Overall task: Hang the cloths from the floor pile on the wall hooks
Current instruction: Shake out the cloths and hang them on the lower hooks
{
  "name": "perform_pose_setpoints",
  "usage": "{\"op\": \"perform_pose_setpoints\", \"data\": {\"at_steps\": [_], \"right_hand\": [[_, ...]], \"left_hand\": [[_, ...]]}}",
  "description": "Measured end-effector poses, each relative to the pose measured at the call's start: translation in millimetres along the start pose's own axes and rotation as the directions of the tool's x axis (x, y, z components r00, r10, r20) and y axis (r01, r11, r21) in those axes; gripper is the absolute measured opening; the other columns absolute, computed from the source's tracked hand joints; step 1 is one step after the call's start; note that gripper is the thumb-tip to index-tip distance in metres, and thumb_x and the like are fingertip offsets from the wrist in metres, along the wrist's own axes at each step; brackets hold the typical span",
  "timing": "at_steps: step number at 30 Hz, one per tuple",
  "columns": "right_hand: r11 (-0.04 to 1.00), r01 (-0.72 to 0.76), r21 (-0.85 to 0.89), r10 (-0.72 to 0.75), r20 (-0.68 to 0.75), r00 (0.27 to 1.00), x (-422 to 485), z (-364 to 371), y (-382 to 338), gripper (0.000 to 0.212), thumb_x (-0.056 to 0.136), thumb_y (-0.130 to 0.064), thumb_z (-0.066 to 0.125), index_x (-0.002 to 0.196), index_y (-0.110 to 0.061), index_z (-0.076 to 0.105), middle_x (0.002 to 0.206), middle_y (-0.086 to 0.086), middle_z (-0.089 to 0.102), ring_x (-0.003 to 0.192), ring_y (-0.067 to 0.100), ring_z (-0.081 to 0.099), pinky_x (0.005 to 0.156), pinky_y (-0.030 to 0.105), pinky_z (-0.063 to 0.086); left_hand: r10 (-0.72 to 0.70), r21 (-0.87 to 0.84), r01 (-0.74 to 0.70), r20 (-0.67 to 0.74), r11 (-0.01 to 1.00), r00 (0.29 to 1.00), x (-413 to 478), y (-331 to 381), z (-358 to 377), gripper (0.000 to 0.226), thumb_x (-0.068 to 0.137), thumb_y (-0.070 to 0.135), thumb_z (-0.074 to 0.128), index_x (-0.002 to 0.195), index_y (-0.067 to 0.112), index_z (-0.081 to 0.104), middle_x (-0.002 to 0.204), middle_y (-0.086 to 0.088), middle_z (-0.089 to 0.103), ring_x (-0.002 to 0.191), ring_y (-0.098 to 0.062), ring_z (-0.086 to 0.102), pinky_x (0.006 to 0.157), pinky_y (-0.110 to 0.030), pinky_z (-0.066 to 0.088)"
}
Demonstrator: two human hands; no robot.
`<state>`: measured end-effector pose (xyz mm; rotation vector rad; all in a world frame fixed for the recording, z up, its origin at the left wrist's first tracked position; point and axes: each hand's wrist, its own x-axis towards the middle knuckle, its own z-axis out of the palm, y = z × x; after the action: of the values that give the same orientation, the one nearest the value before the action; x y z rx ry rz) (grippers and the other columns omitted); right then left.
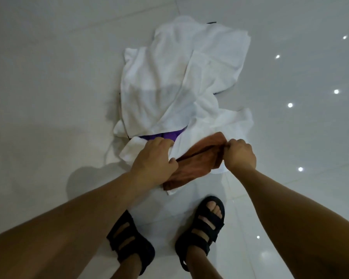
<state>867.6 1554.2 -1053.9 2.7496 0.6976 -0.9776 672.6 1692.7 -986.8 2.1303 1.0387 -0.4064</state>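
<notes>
A pile of white cloths [169, 77] lies on the pale tiled floor ahead of me. A purple cloth [165, 135] peeks out from under them at the near end. An orange-brown cloth [197, 164] lies on the near edge of the pile. My left hand [153, 160] grips its left side with curled fingers and thumb. My right hand [240, 156] pinches its upper right edge, and the fabric is stretched between the two hands. No wall hooks are in view.
My two feet in black strap sandals, the left foot [129, 242] and the right foot [201, 224], stand just short of the pile. The glossy white floor [48, 97] reflects several ceiling lights [290, 105] on the right.
</notes>
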Motion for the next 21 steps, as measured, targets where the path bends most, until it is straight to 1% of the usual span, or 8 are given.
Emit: {"op": "perform_pose_setpoints", "data": {"at_steps": [3, 5, 8, 12, 15, 18, 19, 21], "right_hand": [[0.987, 0.008, 0.161, 0.015, -0.139, 0.99, -11, -15, -9, 0.029, 0.1, -0.027, 0.038, 0.099, -0.01, 0.062, 0.092, 0.006, 0.063, 0.081, 0.024, 0.056, 0.065, 0.033, 0.045], [0.982, 0.02, 0.187, 0.002, -0.118, 0.993, -26, -34, -14, 0.03, 0.1, -0.029, 0.038, 0.099, -0.01, 0.062, 0.089, 0.004, 0.061, 0.075, 0.021, 0.053, 0.065, 0.03, 0.042], [0.989, 0.054, 0.14, -0.056, 0.013, 0.998, -47, -60, -14, 0.028, 0.097, -0.026, 0.044, 0.106, -0.008, 0.063, 0.104, 0.007, 0.062, 0.086, 0.024, 0.058, 0.071, 0.031, 0.046], [0.985, 0.037, 0.168, -0.048, 0.059, 0.997, -46, -63, -16, 0.031, 0.091, -0.02, 0.05, 0.121, -0.014, 0.057, 0.118, 0.007, 0.058, 0.103, 0.027, 0.059, 0.081, 0.034, 0.048], [0.987, 0.129, 0.092, -0.134, 0.056, 0.989, -19, -36, -23, 0.043, 0.087, -0.019, 0.049, 0.13, -0.022, 0.053, 0.127, 0.006, 0.054, 0.112, 0.027, 0.054, 0.09, 0.041, 0.05], [0.97, 0.239, -0.032, -0.238, 0.042, 0.97, 10, -2, -25, 0.044, 0.089, -0.02, 0.049, 0.133, -0.026, 0.055, 0.14, 0.003, 0.045, 0.128, 0.026, 0.041, 0.1, 0.041, 0.043], [0.96, 0.27, -0.08, -0.268, 0.03, 0.963, 16, 6, -25, 0.038, 0.092, -0.022, 0.047, 0.127, -0.024, 0.06, 0.137, 0.002, 0.049, 0.126, 0.026, 0.042, 0.1, 0.04, 0.042], [0.946, 0.294, -0.134, -0.302, -0.04, 0.953, 15, 13, -25, 0.032, 0.095, -0.027, 0.043, 0.108, -0.02, 0.071, 0.119, 0.001, 0.062, 0.111, 0.026, 0.052, 0.092, 0.04, 0.046]], "left_hand": [[-0.034, -0.012, 0.034, 0.037, 0.999, 0.999, -10, 7, -17, 0.051, 0.083, 0.029, 0.061, 0.13, 0.014, 0.049, 0.125, -0.005, 0.052, 0.116, -0.022, 0.046, 0.09, -0.031, 0.039], [-0.055, -0.014, 0.056, 0.072, 0.998, 0.996, -21, 18, -36, 0.054, 0.084, 0.03, 0.06, 0.133, 0.015, 0.047, 0.129, -0.005, 0.051, 0.119, -0.023, 0.045, 0.095, -0.034, 0.041], [-0.048, -0.002, 0.049, 0.088, 0.999, 0.995, -36, 31, -60, 0.05, 0.083, 0.029, 0.059, 0.129, 0.012, 0.051, 0.124, -0.007, 0.055, 0.117, -0.024, 0.046, 0.095, -0.037, 0.042], [-0.02, 0.012, 0.02, 0.069, 1.0, 0.997, -32, 28, -58, 0.049, 0.083, 0.03, 0.059, 0.128, 0.013, 0.051, 0.124, -0.007, 0.054, 0.118, -0.025, 0.047, 0.094, -0.037, 0.043], [-0.009, 0.008, 0.008, 0.06, 1.0, 0.998, -10, 15, -30, 0.051, 0.085, 0.031, 0.059, 0.131, 0.013, 0.049, 0.128, -0.006, 0.052, 0.12, -0.024, 0.046, 0.094, -0.036, 0.041], [0.012, -0.02, -0.012, 0.031, 1.0, 0.999, 11, -1, 2, 0.05, 0.084, 0.032, 0.058, 0.13, 0.015, 0.049, 0.126, -0.004, 0.052, 0.118, -0.024, 0.046, 0.091, -0.035, 0.041], [0.014, -0.03, -0.013, 0.028, 0.999, 1.0, 14, -5, 10, 0.05, 0.084, 0.032, 0.058, 0.13, 0.015, 0.05, 0.125, -0.003, 0.053, 0.117, -0.023, 0.047, 0.089, -0.034, 0.041], [0.01, -0.041, -0.009, 0.027, 0.999, 1.0, 13, -11, 18, 0.05, 0.084, 0.032, 0.059, 0.13, 0.015, 0.049, 0.124, -0.003, 0.053, 0.116, -0.023, 0.047, 0.089, -0.034, 0.041]]}}
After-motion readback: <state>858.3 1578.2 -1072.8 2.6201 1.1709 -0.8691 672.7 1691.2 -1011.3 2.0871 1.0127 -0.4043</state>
